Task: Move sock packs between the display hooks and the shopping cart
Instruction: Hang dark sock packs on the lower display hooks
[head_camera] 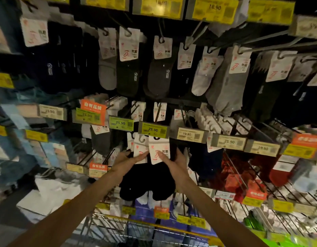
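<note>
While aloft, sock pack (158, 155) between hands (126, 161) (174, 164).

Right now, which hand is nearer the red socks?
Right. The right hand holds the black sock pack just left of the red socks; the left hand is farther left, on the pack's other side.

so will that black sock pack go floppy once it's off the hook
Probably floppy: the black sock pack sags in soft folds below its white card. The card looks flat and stiffer, so likely the steadier grip. Likely light: the right hand holds it by a thumb pinch.
</note>
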